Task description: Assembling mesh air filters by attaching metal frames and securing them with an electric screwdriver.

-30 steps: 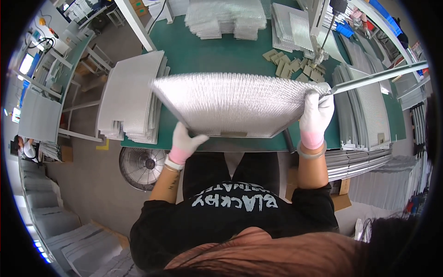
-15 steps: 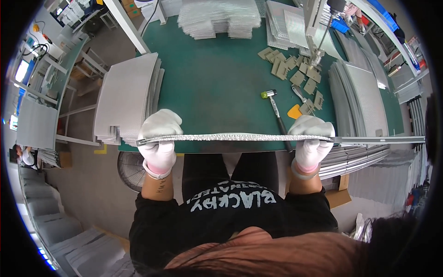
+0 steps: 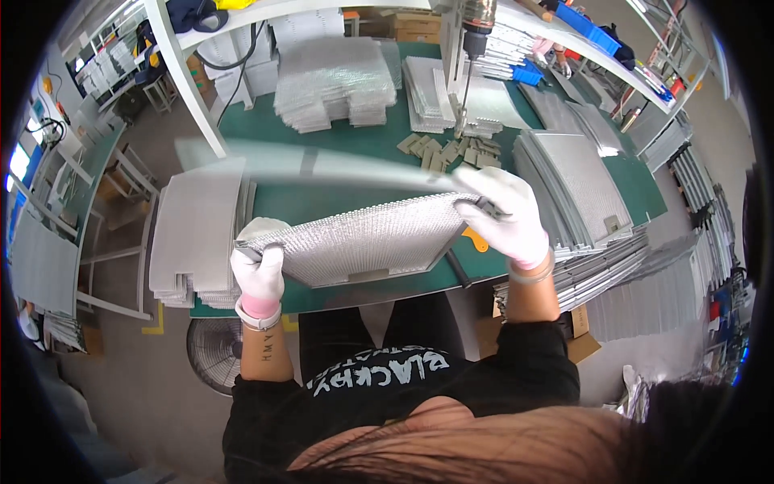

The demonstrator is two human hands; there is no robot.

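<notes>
A silvery mesh panel [image 3: 363, 246] with a ridged surface is held tilted over the near edge of the green table. My left hand [image 3: 262, 266], in a white glove, is closed on its left end. My gloved right hand [image 3: 506, 218] grips the upper right corner and also a long grey metal strip [image 3: 363, 171]. That strip is smeared by motion and reaches left above the panel. Partly behind the panel and right hand lie a hammer with a dark handle [image 3: 458, 268] and an orange-yellow flat piece [image 3: 476, 239].
Stacked mesh panels stand at the left [image 3: 197, 226], the back [image 3: 334, 81] and the right [image 3: 584, 181] of the table [image 3: 355, 302]. Small grey-beige plates [image 3: 439, 153] lie beneath an upright power driver [image 3: 477, 36]. Metal strips [image 3: 580, 270] are piled at the right; a floor fan [image 3: 214, 355] stands below left.
The panel has tipped from edge-on to show its broad face. The strip, which pointed right from my right hand, now sweeps left above the panel. My right hand has risen; the view has shifted.
</notes>
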